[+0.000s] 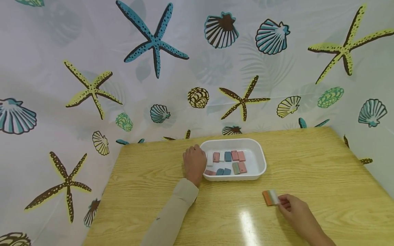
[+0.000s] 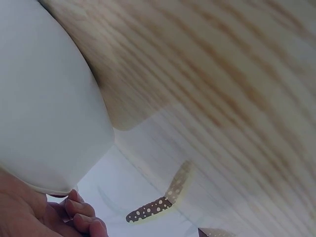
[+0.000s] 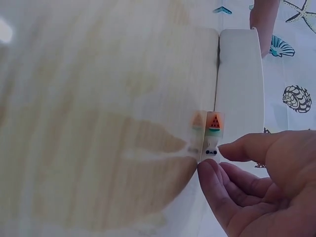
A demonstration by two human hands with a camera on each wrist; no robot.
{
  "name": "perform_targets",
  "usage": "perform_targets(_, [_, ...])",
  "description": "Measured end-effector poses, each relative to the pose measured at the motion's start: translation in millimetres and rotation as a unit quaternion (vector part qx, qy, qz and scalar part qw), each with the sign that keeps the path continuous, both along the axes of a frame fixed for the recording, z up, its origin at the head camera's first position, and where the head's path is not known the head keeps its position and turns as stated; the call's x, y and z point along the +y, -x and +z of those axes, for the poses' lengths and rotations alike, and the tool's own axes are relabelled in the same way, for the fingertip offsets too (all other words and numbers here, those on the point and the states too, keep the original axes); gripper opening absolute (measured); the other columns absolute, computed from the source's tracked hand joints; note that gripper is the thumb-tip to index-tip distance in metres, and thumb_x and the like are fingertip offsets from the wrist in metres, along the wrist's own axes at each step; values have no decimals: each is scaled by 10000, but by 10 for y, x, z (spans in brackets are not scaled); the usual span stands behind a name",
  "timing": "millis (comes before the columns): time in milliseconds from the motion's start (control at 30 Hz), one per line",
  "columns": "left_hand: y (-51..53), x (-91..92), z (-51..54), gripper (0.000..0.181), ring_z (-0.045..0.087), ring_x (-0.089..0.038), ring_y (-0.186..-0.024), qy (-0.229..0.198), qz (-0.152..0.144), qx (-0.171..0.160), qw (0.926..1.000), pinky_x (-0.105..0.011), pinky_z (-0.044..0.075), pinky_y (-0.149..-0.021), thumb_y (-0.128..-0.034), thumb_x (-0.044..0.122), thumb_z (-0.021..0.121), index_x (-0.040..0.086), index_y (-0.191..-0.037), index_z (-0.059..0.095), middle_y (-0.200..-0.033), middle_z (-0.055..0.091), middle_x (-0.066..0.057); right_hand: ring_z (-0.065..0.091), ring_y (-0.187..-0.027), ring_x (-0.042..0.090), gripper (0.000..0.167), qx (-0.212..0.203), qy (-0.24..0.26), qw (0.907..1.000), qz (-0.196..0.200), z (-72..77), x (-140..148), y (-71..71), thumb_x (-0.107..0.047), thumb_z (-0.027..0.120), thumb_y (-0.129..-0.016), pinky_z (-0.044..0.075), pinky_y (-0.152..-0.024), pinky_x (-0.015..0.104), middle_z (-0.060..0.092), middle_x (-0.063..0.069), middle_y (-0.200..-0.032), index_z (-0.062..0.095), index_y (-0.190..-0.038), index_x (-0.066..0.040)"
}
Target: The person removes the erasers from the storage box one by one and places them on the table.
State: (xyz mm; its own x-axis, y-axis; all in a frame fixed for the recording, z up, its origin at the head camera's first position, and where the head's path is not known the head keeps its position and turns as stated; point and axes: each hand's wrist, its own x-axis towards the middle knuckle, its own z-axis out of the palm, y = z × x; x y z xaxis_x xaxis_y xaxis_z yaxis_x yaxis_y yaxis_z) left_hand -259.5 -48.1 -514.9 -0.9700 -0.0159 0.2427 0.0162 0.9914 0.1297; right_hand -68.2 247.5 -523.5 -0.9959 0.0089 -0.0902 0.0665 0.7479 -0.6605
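Note:
A white plastic tub (image 1: 260,172) with rounded corners stands on the table. Small pink, blue and white erasers lie in it, a blue one (image 1: 227,156) among them. My left hand (image 1: 195,164) grips the tub's left end; the left wrist view has its curled fingers (image 2: 84,217) at the rim. To the right and nearer, my right hand (image 1: 297,210) pinches an orange, green and white eraser (image 1: 271,197) by its white end, at the table surface. In the right wrist view this eraser (image 3: 214,123) shows a watermelon print and a small face.
The wooden table (image 1: 147,171) extends around the tub, with a bright glare spot near its front. A white curtain (image 1: 184,68) printed with starfish and shells hangs behind it and along both sides.

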Motion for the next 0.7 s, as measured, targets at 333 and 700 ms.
perform_targets(333, [0, -22, -27, 249, 546, -258, -853, -254, -106, 327, 9991, -390, 414, -784, -959, 262, 462, 36, -943, 565, -871, 573, -101, 622, -799, 191, 216, 1, -18, 10000, 29, -10, -29, -14, -35, 636, -845, 509, -661, 267, 644, 66, -888, 598, -1024, 79])
perform_targets(700, [17, -15, -33, 275, 530, -251, -896, -281, -32, 12, 9996, -390, 402, -823, -968, 286, 440, 36, -1000, 551, -914, 563, -98, 610, -774, 160, 190, -9, -151, 9998, 118, 35, -30, 4, -42, 644, -842, 502, -642, 252, 635, 37, -854, 615, -996, 66])
